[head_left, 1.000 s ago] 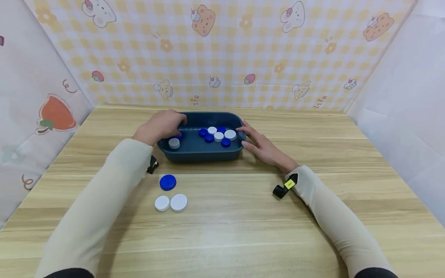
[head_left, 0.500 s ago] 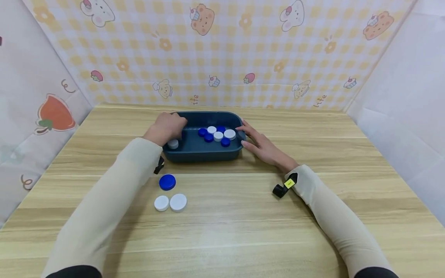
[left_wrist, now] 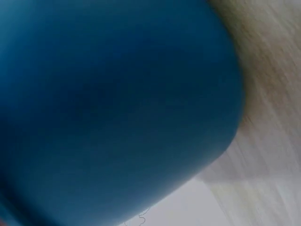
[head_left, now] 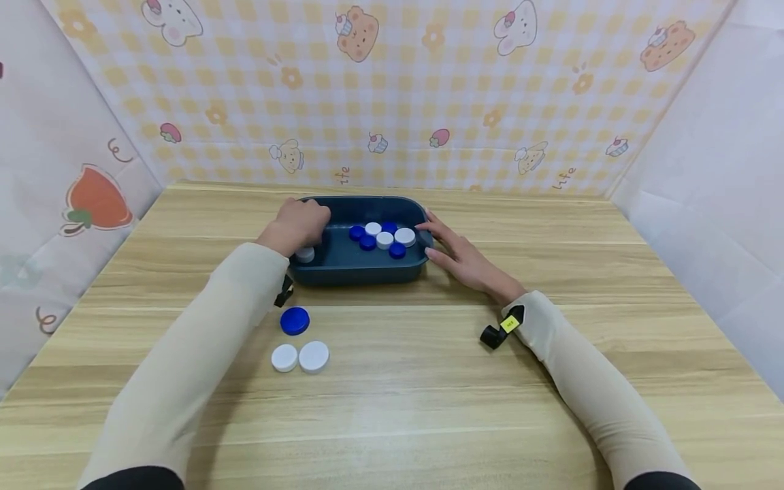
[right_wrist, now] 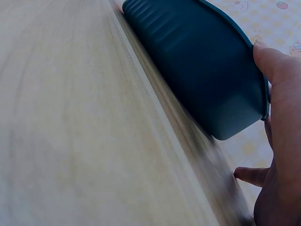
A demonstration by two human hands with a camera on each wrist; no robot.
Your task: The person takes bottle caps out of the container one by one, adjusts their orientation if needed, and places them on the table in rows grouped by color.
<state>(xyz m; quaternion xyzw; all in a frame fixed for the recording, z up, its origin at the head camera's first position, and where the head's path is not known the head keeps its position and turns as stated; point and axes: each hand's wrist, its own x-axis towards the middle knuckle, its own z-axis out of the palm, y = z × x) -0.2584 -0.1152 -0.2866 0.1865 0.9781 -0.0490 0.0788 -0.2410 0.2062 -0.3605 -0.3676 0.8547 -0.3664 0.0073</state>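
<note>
Tray (head_left: 358,275) likely steadied by your right hand (head_left: 465,262), fingers loosely spread; left hand (head_left: 298,223) reaches inside, fingertips hidden, grip unclear.

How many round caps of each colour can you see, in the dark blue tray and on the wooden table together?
Blue round plastic caps: 5
White round plastic caps: 5
Pale round plastic cap beside the left hand, grey or shaded white: 1
Total visible: 11; anything under that hand is hidden.
</note>
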